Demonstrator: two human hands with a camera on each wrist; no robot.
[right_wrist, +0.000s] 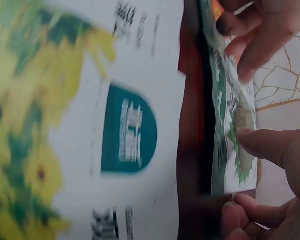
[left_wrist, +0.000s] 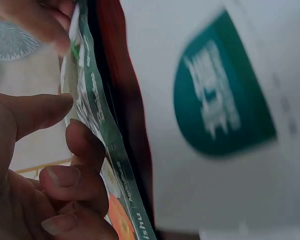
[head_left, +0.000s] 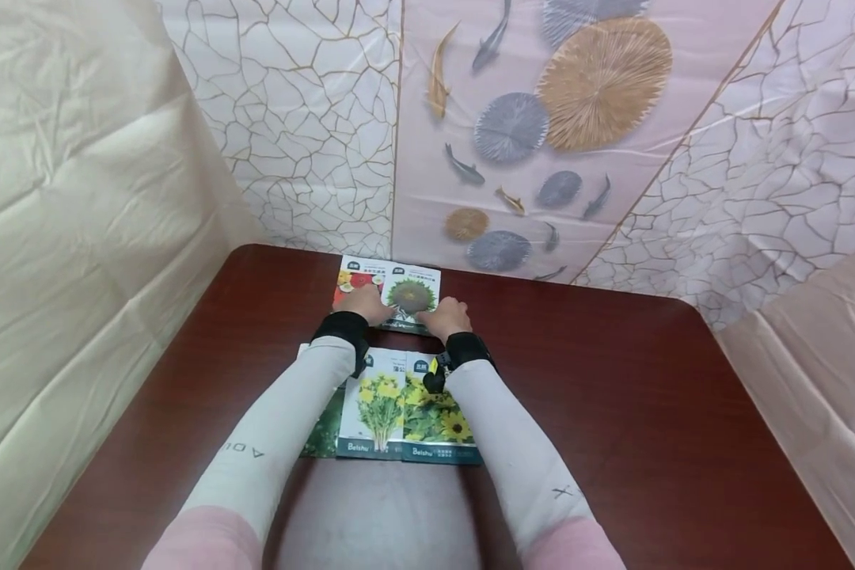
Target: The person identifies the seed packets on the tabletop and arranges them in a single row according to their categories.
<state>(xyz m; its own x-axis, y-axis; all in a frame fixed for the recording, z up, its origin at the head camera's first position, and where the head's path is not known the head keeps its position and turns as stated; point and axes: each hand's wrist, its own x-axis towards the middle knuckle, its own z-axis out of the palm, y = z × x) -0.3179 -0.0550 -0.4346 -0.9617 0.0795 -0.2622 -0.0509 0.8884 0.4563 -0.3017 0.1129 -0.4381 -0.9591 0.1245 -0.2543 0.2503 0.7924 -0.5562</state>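
In the head view, my left hand (head_left: 365,304) is over a seed packet with red and yellow flowers (head_left: 345,277), its thumb reaching the packet beside it. That one is a seed packet with a round, green-fringed flower head (head_left: 411,293). My right hand (head_left: 447,318) is at its right edge; the right wrist view shows the thumb (right_wrist: 265,145) lying on its picture and the fingers bent beside the edge. Loosely bent fingers (left_wrist: 82,145) of my left hand show close over the packets in the left wrist view, pinching nothing.
A nearer row lies on the dark red table (head_left: 613,404): a yellow-flower packet (head_left: 378,404), another yellow-flower packet (head_left: 438,416) at its right, and a green packet (head_left: 324,431) partly under the left forearm. Patterned cloth (head_left: 313,119) hangs behind the table.
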